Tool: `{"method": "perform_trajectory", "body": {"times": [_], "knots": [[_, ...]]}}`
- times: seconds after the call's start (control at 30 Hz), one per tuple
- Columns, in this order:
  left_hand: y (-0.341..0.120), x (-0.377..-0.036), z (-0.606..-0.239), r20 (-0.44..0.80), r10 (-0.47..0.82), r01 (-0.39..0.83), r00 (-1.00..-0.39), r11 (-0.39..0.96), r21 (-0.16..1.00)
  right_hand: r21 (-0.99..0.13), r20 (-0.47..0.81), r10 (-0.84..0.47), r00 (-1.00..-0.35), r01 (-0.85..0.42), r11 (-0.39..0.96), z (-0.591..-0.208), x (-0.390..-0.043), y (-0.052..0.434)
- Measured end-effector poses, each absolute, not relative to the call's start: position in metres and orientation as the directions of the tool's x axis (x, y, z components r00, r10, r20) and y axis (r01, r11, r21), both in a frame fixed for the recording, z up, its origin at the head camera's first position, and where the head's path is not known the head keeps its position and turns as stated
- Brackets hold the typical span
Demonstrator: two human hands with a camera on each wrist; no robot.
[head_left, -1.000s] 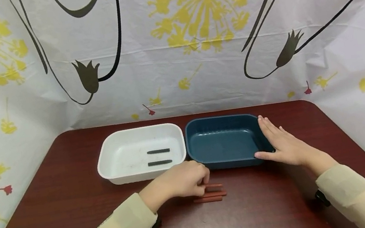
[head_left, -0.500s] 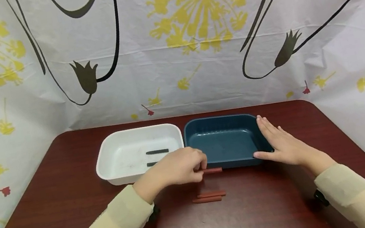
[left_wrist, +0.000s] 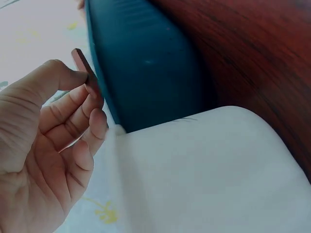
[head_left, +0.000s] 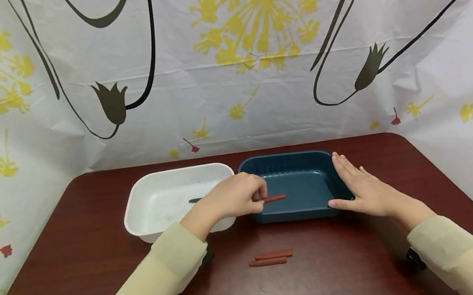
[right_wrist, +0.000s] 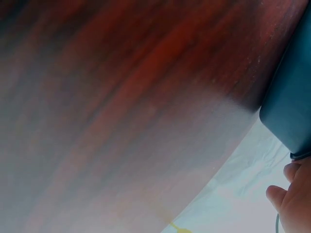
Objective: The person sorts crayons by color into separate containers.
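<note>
Thumb and forefinger of the left hand (head_left: 237, 196) pinch a red stick (head_left: 275, 198) near one end, its free length pointing right, over the left part of the blue tray (head_left: 302, 183). The left wrist view shows the other fingers bent loosely, with the palm holding nothing else. Whether the stick touches the tray is hard to tell.

The right hand (head_left: 364, 194) is spread wide and grips nothing: its fingers lie straight along the tray's right side, and its thumb rests at the near rim. In the right wrist view only a little of that hand shows, beside the tray's corner.

Two loose sticks (head_left: 274, 255), also red, lie close together and roughly parallel on the dark red counter (head_left: 321, 273), nearer the person than both trays. To the left of the blue tray, just beside it, is the white tray (head_left: 154, 214), with part of a dark stick (head_left: 195, 200) in it. The left hand and forearm cover the white tray's near right corner, so its contents there are hidden. A patterned sheet (head_left: 228, 97) hangs behind the counter.
</note>
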State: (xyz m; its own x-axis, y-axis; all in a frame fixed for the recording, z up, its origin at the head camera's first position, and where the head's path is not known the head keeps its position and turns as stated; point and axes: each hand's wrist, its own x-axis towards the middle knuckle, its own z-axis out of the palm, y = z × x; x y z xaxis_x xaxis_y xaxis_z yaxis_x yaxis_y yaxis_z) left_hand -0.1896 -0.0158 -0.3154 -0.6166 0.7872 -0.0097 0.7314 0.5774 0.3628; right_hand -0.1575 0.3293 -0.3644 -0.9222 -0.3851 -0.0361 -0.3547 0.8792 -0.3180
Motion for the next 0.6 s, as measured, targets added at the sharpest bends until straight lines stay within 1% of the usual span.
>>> {"method": "perform_trajectory", "body": {"times": [0.17, 0.3, 0.47, 0.6], "knots": [[-0.010, -0.206, -0.324, -0.017, 0.777, 0.714, -0.629, 0.586, 0.382, -0.317, -0.034, -0.386, -0.922, -0.356, 0.879, -0.364, -0.157, 0.328], [-0.006, -0.215, -0.329, -0.042, 0.757, 0.687, -0.653, 0.614, 0.389, -0.317, -0.032, -0.386, -0.922, -0.357, 0.879, -0.364, -0.157, 0.328], [-0.002, -0.219, -0.331, -0.065, 0.738, 0.678, -0.672, 0.649, 0.346, -0.318, -0.031, -0.386, -0.922, -0.357, 0.878, -0.364, -0.157, 0.328], [-0.004, -0.215, -0.327, -0.039, 0.753, 0.709, -0.657, 0.634, 0.310, -0.321, -0.036, -0.384, -0.923, -0.353, 0.879, -0.364, -0.157, 0.328]]}}
